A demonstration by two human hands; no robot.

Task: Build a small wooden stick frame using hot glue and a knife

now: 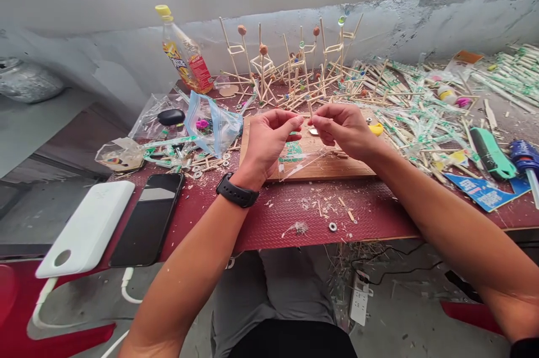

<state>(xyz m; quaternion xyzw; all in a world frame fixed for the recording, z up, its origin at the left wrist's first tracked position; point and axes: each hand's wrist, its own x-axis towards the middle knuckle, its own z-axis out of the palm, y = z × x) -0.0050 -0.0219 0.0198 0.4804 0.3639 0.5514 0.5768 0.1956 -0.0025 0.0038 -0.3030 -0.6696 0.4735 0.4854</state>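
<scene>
Above a wooden board (349, 166), my two hands are close together, fingertips a small gap apart. My left hand (272, 142), with a black watch (238, 191) on its wrist, has thumb and forefinger pinched together; anything between them is too small to make out. Between the thumb and forefinger of my right hand (343, 128) is a thin wooden stick (309, 105), roughly upright. A clear plastic piece with green print (293, 150) lies on the board below my left hand. Behind the hands stand several small stick chairs, some topped with brown or glass balls (263, 50).
Loose sticks and green-printed wrappers (421, 116) cover the right side. A green-handled cutter (492, 150) and blue glue gun (525, 159) lie there. At left are a drink bottle (185, 52), zip bag (210, 122), phone (147, 220) and white power bank (86, 229).
</scene>
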